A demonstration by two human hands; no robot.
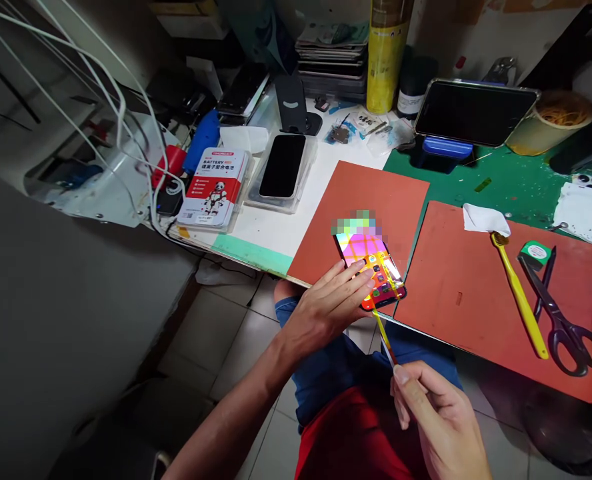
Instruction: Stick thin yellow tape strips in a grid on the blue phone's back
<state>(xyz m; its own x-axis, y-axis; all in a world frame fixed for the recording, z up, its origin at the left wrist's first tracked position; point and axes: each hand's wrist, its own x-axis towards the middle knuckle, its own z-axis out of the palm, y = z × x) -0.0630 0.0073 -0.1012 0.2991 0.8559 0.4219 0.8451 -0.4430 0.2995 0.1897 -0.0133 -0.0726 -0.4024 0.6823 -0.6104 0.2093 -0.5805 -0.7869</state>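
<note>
A smartphone (392,272) with a lit, colourful screen lies on an orange-brown mat (321,247), close to the bench's front edge. Its upper part is hidden by a blurred patch. My left hand (329,300) rests on the lower left of the screen with its fingers stretched out flat. From the phone's bottom edge a thin, shiny yellowish strip (382,331) runs down toward me. Its lower end is pinched between the thumb and fingers of my right hand (433,407), held in front of the bench edge.
On the right mat (441,267) lie a yellow brush (519,300), scissors (559,320) and a crumpled white wipe (486,219). A phone (476,110) leans on a blue stand behind. To the left are a battery box (213,187), another phone (283,167) and hanging white cables (121,107).
</note>
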